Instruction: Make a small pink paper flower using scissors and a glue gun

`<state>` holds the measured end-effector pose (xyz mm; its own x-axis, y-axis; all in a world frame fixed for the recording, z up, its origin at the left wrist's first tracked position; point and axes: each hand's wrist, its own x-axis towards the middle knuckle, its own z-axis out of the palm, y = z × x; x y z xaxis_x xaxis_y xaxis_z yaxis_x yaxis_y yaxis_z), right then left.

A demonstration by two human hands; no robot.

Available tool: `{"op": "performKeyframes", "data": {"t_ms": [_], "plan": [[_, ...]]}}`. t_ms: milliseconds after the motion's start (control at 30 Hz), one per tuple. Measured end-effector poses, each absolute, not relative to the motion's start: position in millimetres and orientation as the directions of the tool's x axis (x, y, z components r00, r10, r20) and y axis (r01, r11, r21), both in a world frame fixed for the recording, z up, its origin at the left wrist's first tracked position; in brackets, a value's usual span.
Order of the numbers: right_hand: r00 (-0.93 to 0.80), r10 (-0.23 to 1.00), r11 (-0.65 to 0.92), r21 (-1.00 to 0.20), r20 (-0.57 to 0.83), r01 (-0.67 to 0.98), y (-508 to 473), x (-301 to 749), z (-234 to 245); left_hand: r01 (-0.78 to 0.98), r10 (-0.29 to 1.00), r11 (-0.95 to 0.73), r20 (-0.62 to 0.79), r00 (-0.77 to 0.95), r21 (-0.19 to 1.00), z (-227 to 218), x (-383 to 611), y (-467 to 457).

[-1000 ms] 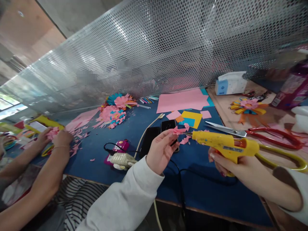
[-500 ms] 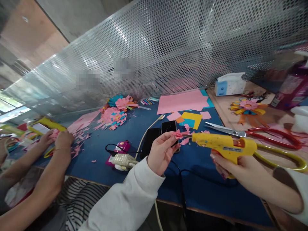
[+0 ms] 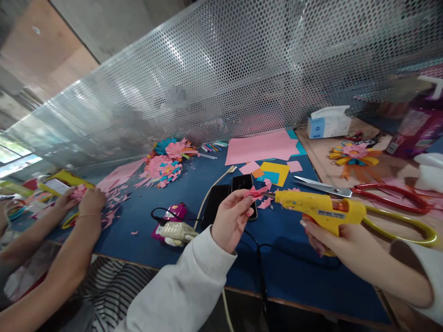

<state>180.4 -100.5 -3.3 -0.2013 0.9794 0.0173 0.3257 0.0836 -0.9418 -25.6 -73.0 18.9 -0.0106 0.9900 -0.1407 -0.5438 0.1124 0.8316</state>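
Note:
Between the fingertips of my left hand (image 3: 232, 219) is a small folded pink paper piece (image 3: 255, 192), held above the blue table. My right hand (image 3: 332, 235) is wrapped round the handle of a yellow glue gun (image 3: 311, 206). The gun's metal nozzle points left and reaches the edge of the pink paper; whether they touch I cannot tell. Behind my left hand lie a black phone (image 3: 243, 182) and another dark flat device (image 3: 215, 205). Large scissors (image 3: 391, 196) with one red and one yellow handle lie open beyond the gun.
Pink sheets (image 3: 263, 146) and a yellow paper square (image 3: 278, 172) lie ahead. Paper flowers (image 3: 162, 168) stand left of them. A tissue box (image 3: 328, 123), a ribbon flower (image 3: 356, 154) and a purple pump bottle (image 3: 415, 124) are right. A purple power adapter (image 3: 175, 212) with cables sits left; another person's hands (image 3: 90, 201) work farther left.
The glue gun and my right hand have shifted very slightly left. My left hand still pinches the pink paper at almost the same spot.

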Motion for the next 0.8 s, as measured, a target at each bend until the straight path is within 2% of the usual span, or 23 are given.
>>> {"op": "performKeyframes", "data": {"t_ms": [333, 467, 567, 667, 800], "plan": [[-0.106, 0.993, 0.076, -0.957, 0.048, 0.278, -104, 175, 4, -0.545, 0.994, 0.082, -0.111, -0.021, 0.835, 18, -25, -71], [-0.110, 0.994, 0.039, -0.964, 0.010, 0.262, -99, 177, 6, -0.582, 0.994, 0.027, -0.083, -0.069, 0.813, 19, -30, -67], [-0.108, 0.994, 0.008, -0.993, -0.005, 0.117, -74, 159, 21, -0.624, 0.992, -0.019, -0.065, -0.112, 0.781, 26, -35, -65], [-0.100, 0.995, 0.004, -0.977, 0.026, -0.215, -34, 115, 42, -0.670, 0.990, -0.049, -0.053, -0.132, 0.741, 42, -40, -67], [-0.114, 0.993, -0.010, -0.979, 0.014, -0.203, -3, 41, 67, -0.732, 0.989, -0.093, -0.022, -0.145, 0.675, 65, -48, -80]]}}
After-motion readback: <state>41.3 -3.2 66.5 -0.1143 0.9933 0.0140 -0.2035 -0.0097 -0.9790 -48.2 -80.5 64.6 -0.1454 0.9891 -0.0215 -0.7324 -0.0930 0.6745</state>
